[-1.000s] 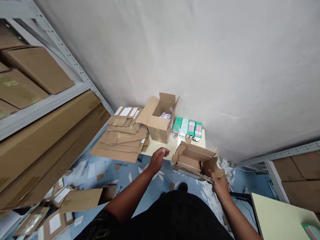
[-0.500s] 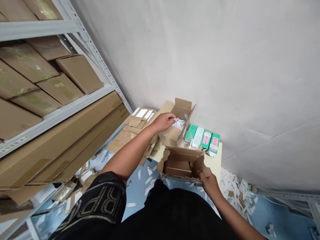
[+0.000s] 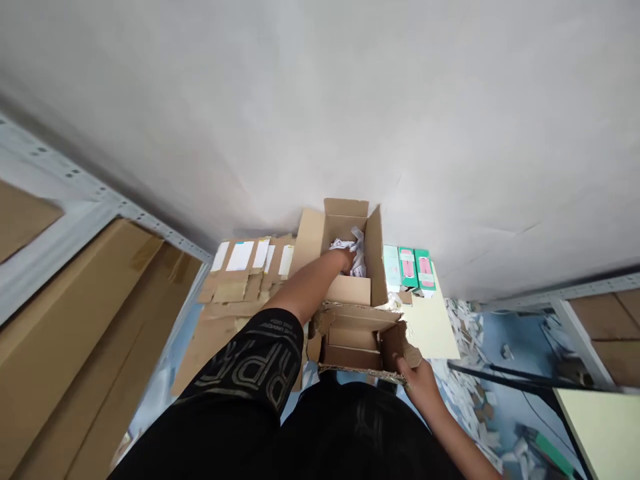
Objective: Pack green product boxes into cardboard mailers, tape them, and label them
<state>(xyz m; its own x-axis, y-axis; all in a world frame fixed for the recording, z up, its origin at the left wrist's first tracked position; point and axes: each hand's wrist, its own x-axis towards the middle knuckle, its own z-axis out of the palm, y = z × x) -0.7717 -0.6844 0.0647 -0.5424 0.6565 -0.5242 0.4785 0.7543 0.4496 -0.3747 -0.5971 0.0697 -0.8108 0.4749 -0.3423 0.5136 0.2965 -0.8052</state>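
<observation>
My left hand (image 3: 346, 259) reaches down into an upright open cardboard box (image 3: 377, 257). Crumpled white paper scraps (image 3: 358, 268) lie around its fingers, which are partly hidden, so their grip does not show. A pale translucent strip (image 3: 357, 235) sticks up beside the hand. Closer to my body, my right hand (image 3: 417, 379) is closed on the right wall of a smaller cardboard box (image 3: 353, 339) with torn, ragged edges. That box is open toward me and shows only bare brown walls inside.
Several green and pink product boxes (image 3: 409, 267) stand right of the open box on a pale table (image 3: 435, 327). Flattened cardboard (image 3: 220, 327) is stacked on the left. Paper scraps litter the blue floor (image 3: 510, 347); a metal shelf (image 3: 95, 213) holds long cartons.
My left hand has moved from the upright box's edge down into the paper inside it. My right hand still holds the torn box. The view has swung to the right.
</observation>
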